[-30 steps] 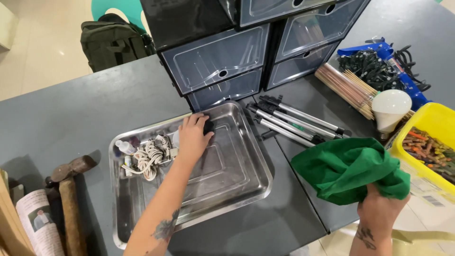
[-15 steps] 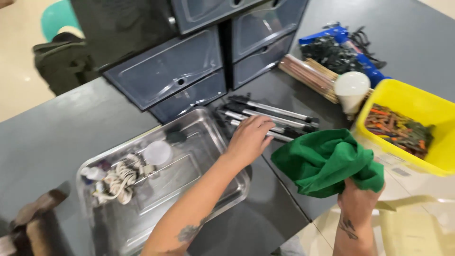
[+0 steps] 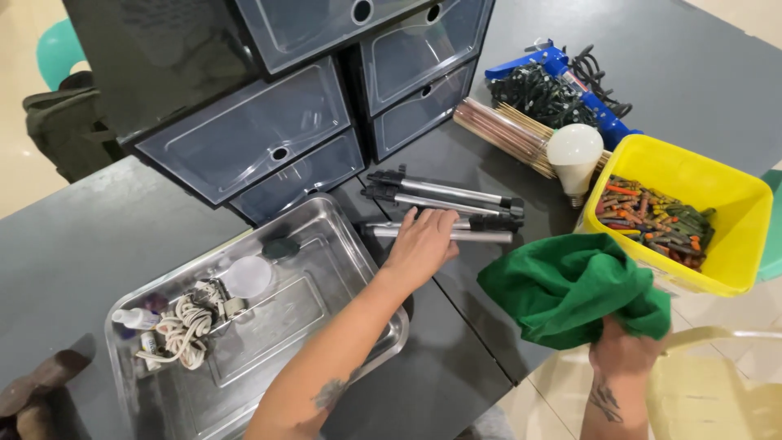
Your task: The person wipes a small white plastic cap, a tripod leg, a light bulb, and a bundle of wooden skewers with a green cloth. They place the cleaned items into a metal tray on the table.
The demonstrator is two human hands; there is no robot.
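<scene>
My left hand (image 3: 422,242) reaches across the metal tray's (image 3: 362,269) right rim and rests with fingers spread on the nearest leg of a folded black and silver tripod (image 3: 444,204) lying on the dark table. My right hand (image 3: 623,352) is low at the table's near edge, fist closed on a bunched green cloth (image 3: 570,285). The tray holds a coiled white cord (image 3: 183,326), a small white round lid (image 3: 247,277), a little bottle (image 3: 134,318) and a dark small object (image 3: 281,247).
Stacked clear-fronted drawer boxes (image 3: 252,138) stand behind the tray. A yellow bin (image 3: 737,212) of coloured crayons, a white bulb (image 3: 574,155), a bundle of sticks (image 3: 505,134), a blue tool (image 3: 570,77) with dark cords lie right. A hammer (image 3: 41,383) lies far left.
My left hand left the tray's back corner and moved right onto the tripod. The view shifted right. My right hand kept hold of the green cloth.
</scene>
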